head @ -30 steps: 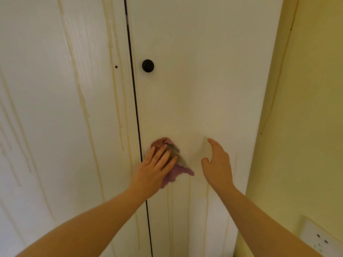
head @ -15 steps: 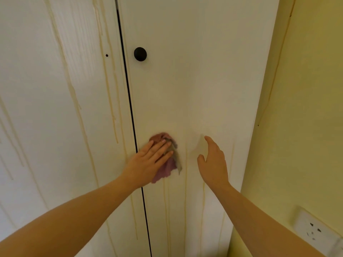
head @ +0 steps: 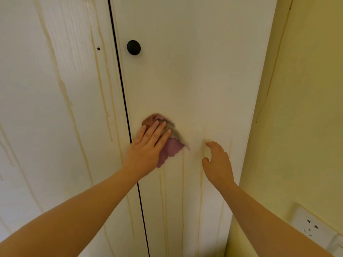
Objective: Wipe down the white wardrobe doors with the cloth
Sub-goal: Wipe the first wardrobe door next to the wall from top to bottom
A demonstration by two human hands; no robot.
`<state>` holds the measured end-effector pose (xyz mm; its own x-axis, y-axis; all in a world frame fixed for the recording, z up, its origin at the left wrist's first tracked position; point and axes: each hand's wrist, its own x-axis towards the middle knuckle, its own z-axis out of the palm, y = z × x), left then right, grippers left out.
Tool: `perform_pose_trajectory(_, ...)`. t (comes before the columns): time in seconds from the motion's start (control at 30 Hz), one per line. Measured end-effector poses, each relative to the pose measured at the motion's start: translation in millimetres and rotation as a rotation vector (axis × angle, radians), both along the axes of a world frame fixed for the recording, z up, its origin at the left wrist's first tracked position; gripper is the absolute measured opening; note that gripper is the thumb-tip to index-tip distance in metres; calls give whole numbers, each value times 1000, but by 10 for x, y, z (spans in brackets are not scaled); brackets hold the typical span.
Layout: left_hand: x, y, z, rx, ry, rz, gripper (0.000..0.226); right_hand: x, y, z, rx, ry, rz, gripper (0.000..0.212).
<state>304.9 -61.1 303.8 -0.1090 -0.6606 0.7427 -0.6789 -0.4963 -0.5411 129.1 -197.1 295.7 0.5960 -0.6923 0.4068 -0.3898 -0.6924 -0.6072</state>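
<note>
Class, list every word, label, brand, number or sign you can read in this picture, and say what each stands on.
None can be read. The wardrobe doors carry only yellowish drip streaks, the black knob is plain, the cloth shows no print, and the wall socket shows only its holes, with no legible marking.

Under our left hand, fingers flat, we see the crumpled pink-purple cloth pressed against the white right door. Yellowish drips streak it and the left door beside the hand.
</note>
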Motion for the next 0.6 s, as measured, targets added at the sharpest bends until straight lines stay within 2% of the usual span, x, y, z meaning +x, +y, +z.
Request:
perform_pose_trajectory(0.07,-10,-17,-150,24,6,-8,53,-1,-20,-23,21,5,-6,52)
perform_pose_trajectory(0.2,77,121,-535,468,-205,-17,65,-20,-55,-45,25,1,9,51)
perform_pose_trajectory(0.27,101,123,-392,416,-236,-47,57,-38,-82,-65,30,-7,17,51)
perform_pose_trajectory(0.33,85,73,-198,222,-141,-71,45,-48,-114,-92,36,-18,20,51)
perform_pose_trajectory(0.4,75,6,-135,92,-75,-43,46,-41,-144,-121,42,-26,25,51)
perform_pose_trajectory(0.43,73,-24,-210,115,-84,-35,49,-33,-149,-135,44,-25,28,50)
perform_pose_trajectory(0.53,63,-64,-535,432,-167,-22,60,-11,-152,-148,46,-29,40,49)
perform_pose_trajectory(0.6,63,-66,-536,497,-213,-19,57,-6,-156,-139,35,-35,46,48)
